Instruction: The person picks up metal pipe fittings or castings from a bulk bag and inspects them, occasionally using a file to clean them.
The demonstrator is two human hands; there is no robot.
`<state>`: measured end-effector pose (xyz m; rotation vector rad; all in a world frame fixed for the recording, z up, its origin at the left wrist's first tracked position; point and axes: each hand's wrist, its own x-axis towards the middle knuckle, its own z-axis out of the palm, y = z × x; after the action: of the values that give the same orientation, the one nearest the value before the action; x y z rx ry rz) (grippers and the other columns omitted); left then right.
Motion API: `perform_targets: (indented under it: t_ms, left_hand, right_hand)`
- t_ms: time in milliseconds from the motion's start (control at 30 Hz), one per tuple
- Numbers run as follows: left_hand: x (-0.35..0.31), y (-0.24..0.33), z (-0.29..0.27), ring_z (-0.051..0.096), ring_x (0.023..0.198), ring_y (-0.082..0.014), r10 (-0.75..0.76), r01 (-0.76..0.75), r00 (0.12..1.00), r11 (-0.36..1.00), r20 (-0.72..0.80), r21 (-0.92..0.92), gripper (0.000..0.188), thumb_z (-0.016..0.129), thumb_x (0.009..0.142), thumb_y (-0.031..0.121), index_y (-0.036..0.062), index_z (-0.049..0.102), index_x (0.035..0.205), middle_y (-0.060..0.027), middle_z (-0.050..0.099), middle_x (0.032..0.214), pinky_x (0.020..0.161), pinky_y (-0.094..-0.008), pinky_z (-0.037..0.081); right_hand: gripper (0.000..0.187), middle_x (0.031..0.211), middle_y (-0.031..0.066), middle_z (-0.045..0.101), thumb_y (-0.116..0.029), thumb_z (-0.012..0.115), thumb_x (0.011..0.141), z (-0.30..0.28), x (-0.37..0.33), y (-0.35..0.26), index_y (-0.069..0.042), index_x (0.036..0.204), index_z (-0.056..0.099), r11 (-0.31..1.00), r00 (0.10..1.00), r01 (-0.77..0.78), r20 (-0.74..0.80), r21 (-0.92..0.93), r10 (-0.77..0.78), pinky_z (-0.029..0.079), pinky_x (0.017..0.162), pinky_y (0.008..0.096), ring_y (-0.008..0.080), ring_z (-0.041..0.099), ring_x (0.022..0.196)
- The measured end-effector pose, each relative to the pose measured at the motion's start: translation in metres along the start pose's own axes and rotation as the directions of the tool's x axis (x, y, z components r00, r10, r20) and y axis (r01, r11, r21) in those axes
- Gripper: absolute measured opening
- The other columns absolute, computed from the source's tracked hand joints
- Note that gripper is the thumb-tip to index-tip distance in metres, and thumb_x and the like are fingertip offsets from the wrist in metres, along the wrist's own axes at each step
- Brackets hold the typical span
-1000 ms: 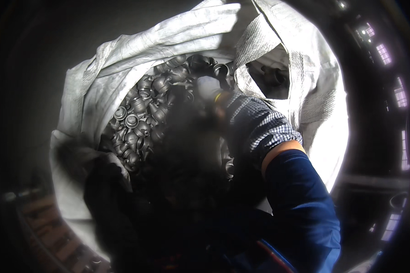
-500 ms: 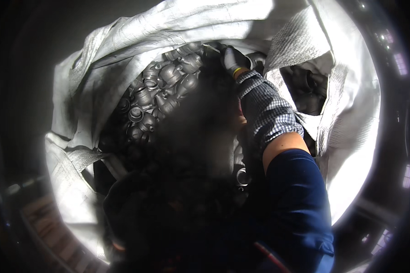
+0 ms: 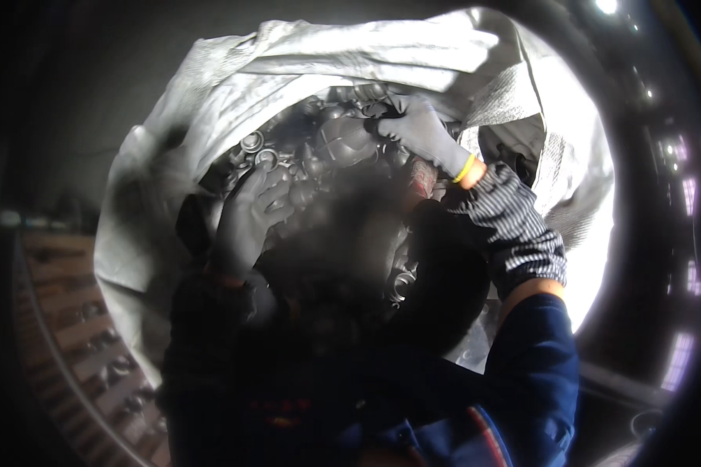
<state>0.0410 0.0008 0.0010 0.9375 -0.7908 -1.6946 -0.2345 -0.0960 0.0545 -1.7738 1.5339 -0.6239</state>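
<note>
Rounded grey parts [image 3: 308, 167] with necks and ring-shaped openings, metal by their look, fill a large white woven bag. My right hand [image 3: 428, 136], in a grey glove with a yellow cuff edge, is at the far side of the pile. Its fingers close at the dark end of a larger rounded grey part [image 3: 346, 142]; the exact grip is partly hidden. Over the left side of the pile is my left hand [image 3: 249, 210], also gloved in grey. Its fingers are spread beside a ring-ended part [image 3: 265, 158], with nothing visible in them.
The bag's folded rim [image 3: 350, 56] surrounds the pile, and a wide woven strap [image 3: 514, 97] crosses its right side. Deep shadow hides the near part of the bag. At the lower left lie wooden slats [image 3: 70, 288] with grey pieces between them.
My left hand has come into sight over the left of the pile. My right hand shows farther right and lower, now by a rounded grey part. The whole view has shifted.
</note>
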Motion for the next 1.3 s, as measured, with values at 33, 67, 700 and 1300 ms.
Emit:
perform_targets:
  t_ms: [33,67,700,1300]
  left_hand:
    - [0.000,-0.001,-0.001,0.042,0.123,-0.0321,-0.005,0.007,1.000,0.998,0.028,-0.069,0.068,0.051,0.087,0.047,0.0002,0.036,0.134,-0.0178,0.045,0.132,0.096,-0.0497,0.041]
    - [-0.002,0.000,-0.002,0.040,0.125,-0.0331,-0.006,0.014,0.998,0.991,0.058,-0.136,0.072,0.050,0.086,0.053,0.0018,0.035,0.135,-0.0176,0.044,0.133,0.098,-0.0513,0.038]
    - [0.010,0.026,0.006,0.047,0.119,-0.0224,0.363,-0.374,0.925,0.826,-0.109,-0.421,0.040,0.042,0.095,0.005,0.0047,0.040,0.134,-0.0149,0.049,0.130,0.105,-0.0370,0.038]
    - [-0.006,0.020,0.010,0.034,0.131,-0.0369,0.154,0.043,0.937,0.838,0.312,-0.544,0.065,0.044,0.094,0.045,0.0023,0.027,0.141,-0.0222,0.032,0.142,0.106,-0.0586,0.030]
  right_hand:
    - [0.022,0.074,0.0028,0.064,-0.011,0.069,0.075,0.001,-0.013,-0.021,-0.001,0.095,0.068,0.984,1.000,-0.003,0.024,0.179,-0.001,0.047,0.056,0.0236,0.0071,0.057,0.062]
    - [0.021,0.074,0.0001,0.063,-0.009,0.068,0.078,0.003,-0.025,-0.039,0.000,0.097,0.068,0.936,0.999,-0.013,0.051,0.352,-0.005,0.046,0.055,0.0208,0.0039,0.055,0.062]
    - [0.033,0.084,0.0014,0.062,-0.016,0.062,0.087,0.068,-0.090,-0.066,0.001,0.115,0.059,0.669,0.995,0.086,-0.103,0.738,-0.013,0.046,0.064,0.0189,0.0058,0.056,0.072]
    - [0.022,0.081,0.0006,0.063,-0.011,0.064,0.084,0.039,-0.060,-0.045,0.000,0.103,0.065,0.519,0.988,0.023,0.058,0.855,-0.140,0.042,0.054,0.0163,0.0048,0.054,0.061]
